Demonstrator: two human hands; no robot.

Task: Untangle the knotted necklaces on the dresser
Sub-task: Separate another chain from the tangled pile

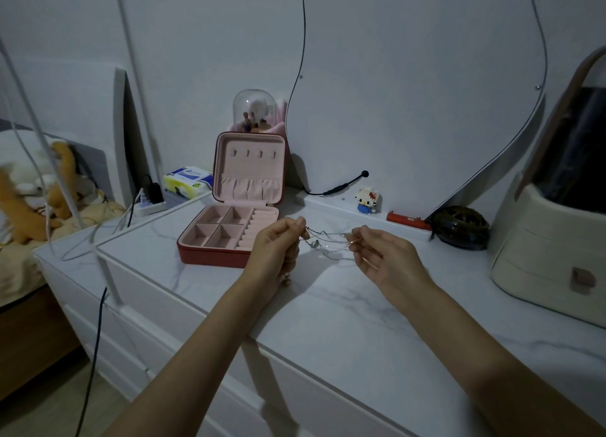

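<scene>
Thin silvery necklaces (328, 240), strands crossed and tangled, hang stretched between left hand (278, 249) and right hand (377, 253) pinch grips.

On the desk (328, 322) an open jewellery box (234, 226) stood at the left, its lid upright at the back. Behind it was a domed brush holder (254, 110), and to its left a tissue pack (188, 181) and a power strip (149, 207). The left hand (277, 249) and right hand (382, 253) held the tangled necklaces (328, 241) between them above the desk, just right of the box. A toy figure (366, 200) and a round openwork case (460, 226) lay behind, a drawer organiser (551, 256) at far right.
</scene>
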